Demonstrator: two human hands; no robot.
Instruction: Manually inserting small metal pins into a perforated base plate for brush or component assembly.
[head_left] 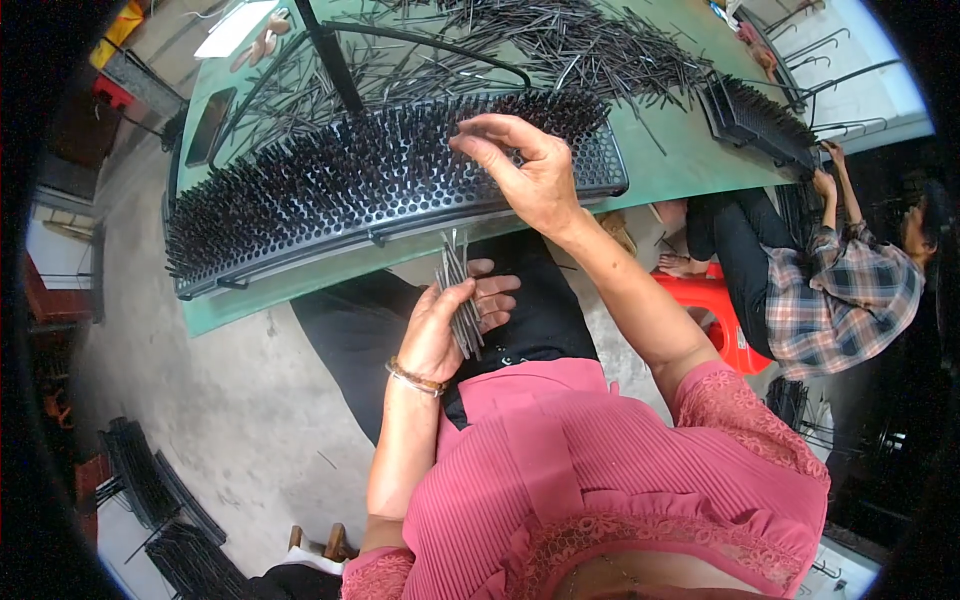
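Observation:
My left hand [440, 325] is closed round a bundle of thin grey metal rods [456, 290], held below the front edge of a long perforated rack. That rack [598, 172] is black, with many round holes, and short dark rods [330, 175] stand upright in most of them. Toward its right end more holes are bare. Over the rack, my right hand [525, 170] has its thumb and forefinger bent together close above the rod tops. Whatever those fingertips hold, if anything, I cannot make out against the dark rods.
Loose dark rods [590, 50] lie heaped across the green table [660, 160]. A black metal stand [335, 60] rises behind the rack. At right, a co-worker in a plaid shirt [835, 300] handles another rack [760, 125] beside a red stool [700, 300]. Dark bundles [140, 470] lie lower left.

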